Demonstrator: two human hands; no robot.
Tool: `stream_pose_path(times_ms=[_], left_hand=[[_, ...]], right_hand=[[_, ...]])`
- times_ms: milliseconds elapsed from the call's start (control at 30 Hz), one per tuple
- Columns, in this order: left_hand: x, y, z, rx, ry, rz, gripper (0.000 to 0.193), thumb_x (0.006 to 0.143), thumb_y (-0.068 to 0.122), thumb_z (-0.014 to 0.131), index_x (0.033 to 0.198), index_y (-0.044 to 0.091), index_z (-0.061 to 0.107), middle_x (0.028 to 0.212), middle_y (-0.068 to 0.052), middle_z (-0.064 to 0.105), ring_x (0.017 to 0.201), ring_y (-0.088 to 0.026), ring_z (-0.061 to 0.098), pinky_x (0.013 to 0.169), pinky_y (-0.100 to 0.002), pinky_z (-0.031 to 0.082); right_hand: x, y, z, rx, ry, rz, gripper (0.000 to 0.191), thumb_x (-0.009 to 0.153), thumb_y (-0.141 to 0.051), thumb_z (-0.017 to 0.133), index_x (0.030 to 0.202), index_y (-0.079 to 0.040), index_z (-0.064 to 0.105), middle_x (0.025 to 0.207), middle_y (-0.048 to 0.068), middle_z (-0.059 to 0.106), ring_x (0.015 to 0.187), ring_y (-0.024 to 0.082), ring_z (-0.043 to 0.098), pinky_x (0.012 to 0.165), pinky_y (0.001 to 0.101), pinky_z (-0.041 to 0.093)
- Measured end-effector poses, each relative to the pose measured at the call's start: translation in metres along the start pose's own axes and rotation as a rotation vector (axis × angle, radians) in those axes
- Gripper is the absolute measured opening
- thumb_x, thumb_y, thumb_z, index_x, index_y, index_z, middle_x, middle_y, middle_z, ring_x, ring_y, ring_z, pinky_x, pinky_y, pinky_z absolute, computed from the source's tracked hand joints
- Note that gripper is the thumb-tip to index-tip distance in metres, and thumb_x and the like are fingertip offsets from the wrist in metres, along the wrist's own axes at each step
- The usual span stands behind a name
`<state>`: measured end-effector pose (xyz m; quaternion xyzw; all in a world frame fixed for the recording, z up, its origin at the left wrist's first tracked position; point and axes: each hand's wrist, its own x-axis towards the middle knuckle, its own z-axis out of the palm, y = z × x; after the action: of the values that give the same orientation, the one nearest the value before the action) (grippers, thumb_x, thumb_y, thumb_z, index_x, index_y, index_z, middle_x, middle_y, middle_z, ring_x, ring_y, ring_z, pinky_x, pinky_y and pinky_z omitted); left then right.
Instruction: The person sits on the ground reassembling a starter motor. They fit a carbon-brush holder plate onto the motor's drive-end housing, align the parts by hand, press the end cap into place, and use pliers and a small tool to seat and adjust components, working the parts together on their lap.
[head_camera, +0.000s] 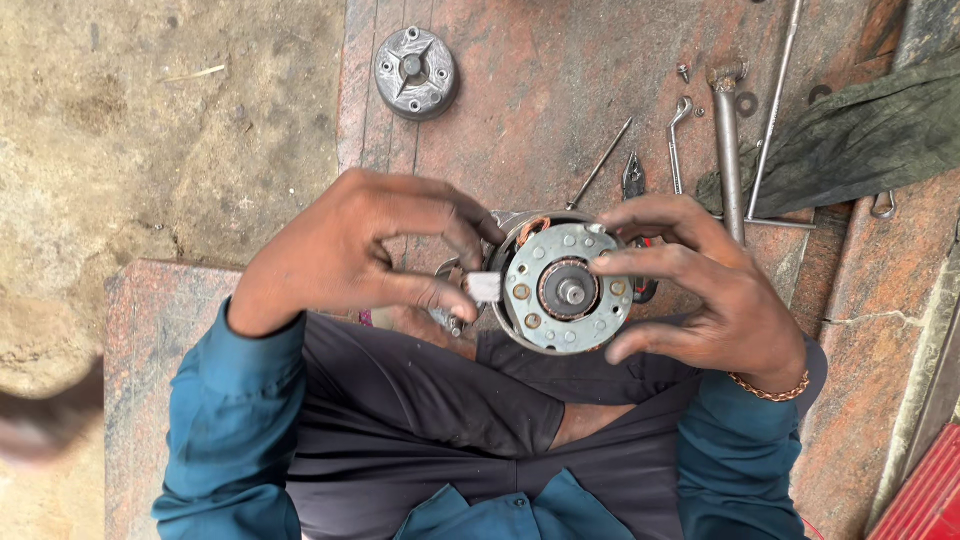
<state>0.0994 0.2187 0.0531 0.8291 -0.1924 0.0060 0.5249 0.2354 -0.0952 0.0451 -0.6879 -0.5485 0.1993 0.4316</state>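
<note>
Right hand (715, 290) w/ fingers curled round a round grey motor housing (565, 288), held above the lap; index fingertip rests on its face plate. Left hand (375, 250) pinches a small whitish block (485, 287) btwn thumb & forefinger, touching the housing's left edge. Beyond, on the reddish stone slab (540, 90): a grey round end cap (416, 72), spanner (676, 140), pliers (633, 177), metal rods. Red object (925, 495) at the lower-right corner.

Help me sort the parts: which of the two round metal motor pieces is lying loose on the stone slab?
The grey round end cap with the cross-shaped ribs, at the slab's far edge; the other, the round motor body, is held in both hands.
</note>
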Motion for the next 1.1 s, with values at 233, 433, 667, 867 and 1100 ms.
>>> stream_pose_path(times_ms=[233,433,667,867,1100], left_hand=[[-0.001,-0.014,0.008,-0.099,0.06,0.115,0.037,0.09,0.036,0.085,0.11,0.007,0.073,0.111,-0.006,0.075,0.102,-0.022,0.076,0.091,-0.035,0.061],[-0.004,-0.019,0.025,-0.165,0.133,-0.069,0.055,0.083,0.042,0.087,0.123,0.009,0.07,0.11,-0.004,0.077,0.098,-0.018,0.078,0.087,-0.032,0.063],[-0.003,-0.028,0.047,-0.065,0.074,0.156,0.102,0.079,0.051,0.091,0.159,0.01,0.042,0.163,-0.017,0.046,0.151,-0.036,0.05,0.125,-0.048,0.044],[-0.001,-0.029,0.054,-0.1,0.011,0.047,0.101,0.082,0.053,0.087,0.162,0.012,0.042,0.164,-0.014,0.051,0.153,-0.035,0.051,0.13,-0.05,0.041],[0.004,-0.032,0.053,-0.107,-0.03,0.018,0.101,0.079,0.056,0.085,0.159,0.014,0.043,0.164,-0.013,0.048,0.153,-0.036,0.048,0.129,-0.051,0.039]], right_hand=[[0.004,-0.022,0.009,-0.106,0.012,0.072,0.1,0.053,-0.044,0.088,0.139,-0.01,0.051,0.149,0.016,0.053,0.142,0.034,0.054,0.116,0.047,0.048],[0.007,-0.033,0.02,-0.047,0.045,0.13,0.092,0.063,-0.039,0.091,0.139,-0.009,0.047,0.153,0.018,0.052,0.147,0.035,0.052,0.118,0.0466,0.05],[0.003,-0.027,0.017,-0.058,0.022,0.131,0.094,0.062,-0.038,0.09,0.141,-0.011,0.047,0.154,0.017,0.052,0.15,0.035,0.049,0.121,0.049,0.048],[-0.003,-0.008,0.012,0.02,-0.007,0.132,0.097,0.06,-0.034,0.092,0.142,-0.012,0.046,0.153,0.018,0.053,0.149,0.036,0.049,0.118,0.0489,0.044],[-0.005,0.012,0.007,0.168,-0.022,0.099,0.098,0.057,-0.033,0.094,0.14,-0.012,0.046,0.149,0.02,0.054,0.147,0.035,0.051,0.121,0.0478,0.048]])
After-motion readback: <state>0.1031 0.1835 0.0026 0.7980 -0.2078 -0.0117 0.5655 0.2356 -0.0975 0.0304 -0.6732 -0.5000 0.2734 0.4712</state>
